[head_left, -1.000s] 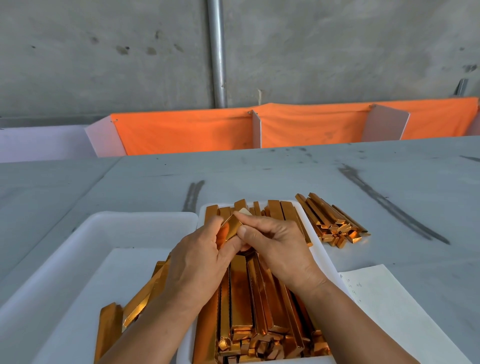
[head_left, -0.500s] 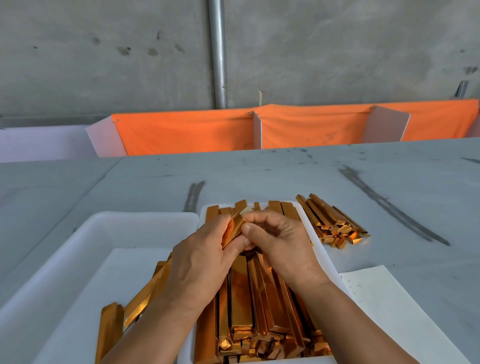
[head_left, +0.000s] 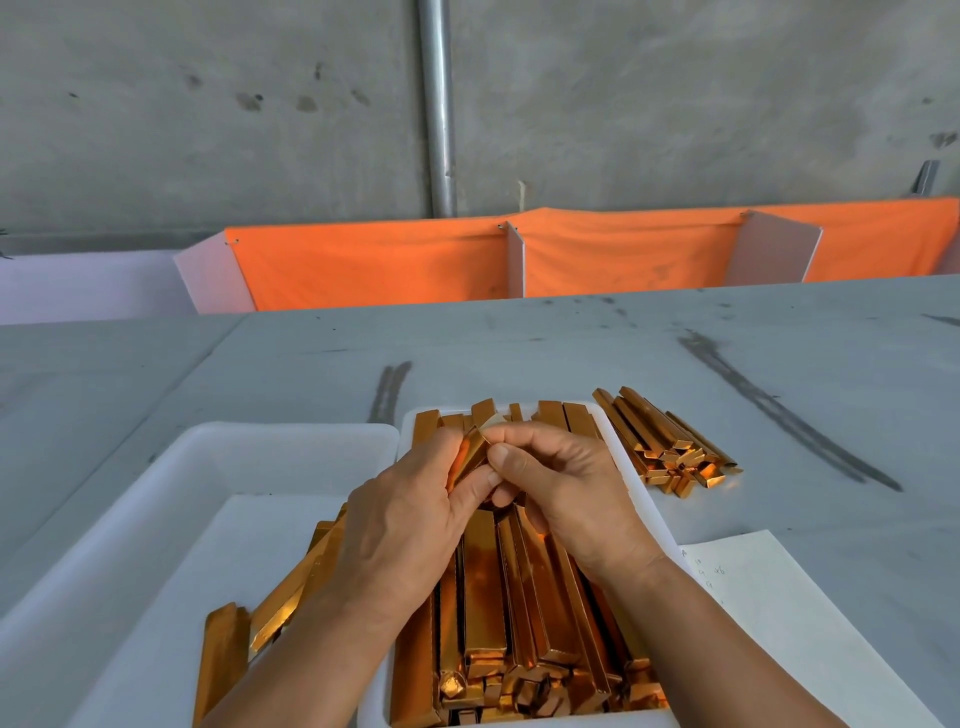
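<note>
While over grey table (head_left: 519, 353) by concrete wall (head_left: 208, 104), left hand (head_left: 405, 525) and right hand (head_left: 571, 488) tight on gold strip (head_left: 471, 453).

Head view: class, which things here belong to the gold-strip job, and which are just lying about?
In the job: left hand and right hand, both pinching a gold strip; full tray beneath; second tray; gold pile beside it.
Lying about: paper sheet, orange cloth, metal pipe.

Gold foil boxes (head_left: 524, 597); white trays (head_left: 291, 441); orange cloth (head_left: 374, 270); grey table (head_left: 571, 343).
</note>
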